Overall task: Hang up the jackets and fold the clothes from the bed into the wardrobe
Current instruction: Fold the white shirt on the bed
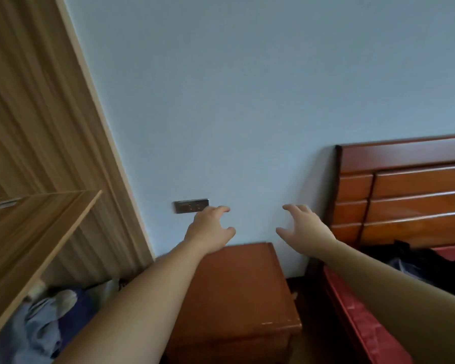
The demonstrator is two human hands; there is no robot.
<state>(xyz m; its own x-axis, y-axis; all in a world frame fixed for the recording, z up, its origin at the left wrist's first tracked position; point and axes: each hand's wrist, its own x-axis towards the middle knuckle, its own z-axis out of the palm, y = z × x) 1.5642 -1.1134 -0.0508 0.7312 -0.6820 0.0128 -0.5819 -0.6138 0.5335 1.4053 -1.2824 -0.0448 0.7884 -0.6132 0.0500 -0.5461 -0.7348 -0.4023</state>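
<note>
Both hands, left hand (210, 227) and right hand (304, 227), hover empty, fingers spread; dark clothes (428, 264) at the bed's (352, 311) head end look soft, light: gather by bunched fabric

Bedroom in a home.

Shown by a reddish wooden bed (352, 306) with a panelled headboard (405, 190) on the right, dark clothes (431, 261) heaped on its red cover; a matching bedside cabinet (237, 298) against the pale blue wall (247, 101); a light wood-grain wardrobe (24, 127) on the left with a shelf (37, 227) above bluish garments (37, 327); a metal switch plate (188, 206) on the wall.
</note>
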